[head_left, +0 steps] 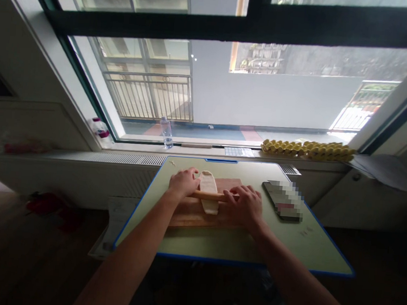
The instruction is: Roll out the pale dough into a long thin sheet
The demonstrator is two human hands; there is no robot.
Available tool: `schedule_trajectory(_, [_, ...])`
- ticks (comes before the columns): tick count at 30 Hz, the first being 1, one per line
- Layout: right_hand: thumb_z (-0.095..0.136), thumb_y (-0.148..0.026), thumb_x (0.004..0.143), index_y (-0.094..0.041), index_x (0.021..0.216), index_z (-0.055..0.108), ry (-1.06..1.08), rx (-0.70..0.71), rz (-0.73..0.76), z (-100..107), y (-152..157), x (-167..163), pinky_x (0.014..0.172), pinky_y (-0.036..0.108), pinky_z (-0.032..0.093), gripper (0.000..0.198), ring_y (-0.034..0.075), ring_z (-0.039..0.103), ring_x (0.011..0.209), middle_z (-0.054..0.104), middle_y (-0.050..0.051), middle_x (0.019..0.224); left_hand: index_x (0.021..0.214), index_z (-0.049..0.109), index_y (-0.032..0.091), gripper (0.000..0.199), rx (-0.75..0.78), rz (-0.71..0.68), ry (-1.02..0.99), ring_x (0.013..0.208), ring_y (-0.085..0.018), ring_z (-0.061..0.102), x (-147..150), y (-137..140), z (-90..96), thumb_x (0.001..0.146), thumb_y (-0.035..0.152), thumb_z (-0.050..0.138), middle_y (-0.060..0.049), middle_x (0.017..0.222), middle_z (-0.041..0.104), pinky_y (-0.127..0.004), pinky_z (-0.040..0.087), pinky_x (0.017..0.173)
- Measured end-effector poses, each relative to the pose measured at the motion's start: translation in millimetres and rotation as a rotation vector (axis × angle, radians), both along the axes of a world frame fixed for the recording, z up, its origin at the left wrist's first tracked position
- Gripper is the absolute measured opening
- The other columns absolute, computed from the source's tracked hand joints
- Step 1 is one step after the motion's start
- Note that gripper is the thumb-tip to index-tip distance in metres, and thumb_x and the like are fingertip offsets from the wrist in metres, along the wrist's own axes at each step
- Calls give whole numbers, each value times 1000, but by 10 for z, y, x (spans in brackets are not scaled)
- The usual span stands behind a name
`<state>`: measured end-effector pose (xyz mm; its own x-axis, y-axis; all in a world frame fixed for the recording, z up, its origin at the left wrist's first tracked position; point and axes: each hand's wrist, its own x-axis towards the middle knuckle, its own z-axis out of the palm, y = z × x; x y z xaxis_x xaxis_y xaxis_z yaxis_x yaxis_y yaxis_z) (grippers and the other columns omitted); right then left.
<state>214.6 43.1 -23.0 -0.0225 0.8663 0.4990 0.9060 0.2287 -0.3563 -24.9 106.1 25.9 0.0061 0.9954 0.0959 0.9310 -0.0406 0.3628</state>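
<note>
The green table point(210, 243) bears a wooden board point(198, 220), presumably for protection; there, left hand point(184, 181) and right hand point(247, 205) flank the dough point(208, 183), laid near to far, holding opposite ends of the rolling pin point(209, 196) (likely for even pressure).

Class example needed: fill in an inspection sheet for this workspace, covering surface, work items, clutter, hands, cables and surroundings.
Surface: pale green table with blue edging; wooden board on it.
Work items: flattened dough on the board, rolling pin across it.
Clutter: phone right of the board, partly pixelated.
Hands: left hand and right hand at opposite ends of the rolling pin.
Cables: nothing seen; floor is dark.
Surroundings: window frame; plastic bottle and yellow egg trays on the sill.
</note>
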Motion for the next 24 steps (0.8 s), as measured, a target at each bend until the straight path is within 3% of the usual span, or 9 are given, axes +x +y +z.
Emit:
schedule_trajectory(4, [61,-50,106,-24,97,80,-69,16,-46,-10,9,-4,93,41,38,33,28,62,106,79,8,108,117,79,29,31,41,44,33,123,-29,68,-18,-238,-180,99,34,54,-8,127,79,-39,52,102])
schedule_trajectory(11, [57,-52,108,-24,116,78,-74,-23,-103,-37,62,-5,97,42,40,37,31,59,116,75,9,125,125,76,28,38,113,99,68,129,-29,63,9,-323,-325,98,26,49,-8,139,73,-44,48,109])
schedule_trajectory(17, [52,-51,108,-22,115,76,-25,57,-65,-97,90,36,96,41,41,38,28,62,108,75,11,120,126,79,38,43,52,17,72,134,-32,57,-34,-241,-319,100,30,45,-4,148,69,-56,39,117])
schedule_trajectory(20, [53,-50,108,-21,115,75,-17,37,-72,-105,91,43,95,41,41,37,29,62,109,75,11,118,129,77,44,46,-14,-42,85,142,-34,51,-45,-147,-257,98,30,46,-1,154,65,-62,31,122])
schedule_trajectory(24, [56,-49,108,-20,115,75,-21,11,-72,-89,86,39,96,41,42,35,29,62,111,74,11,120,126,79,43,42,-68,-70,111,141,-36,51,-32,-72,-175,94,36,52,-2,154,64,-64,32,121])
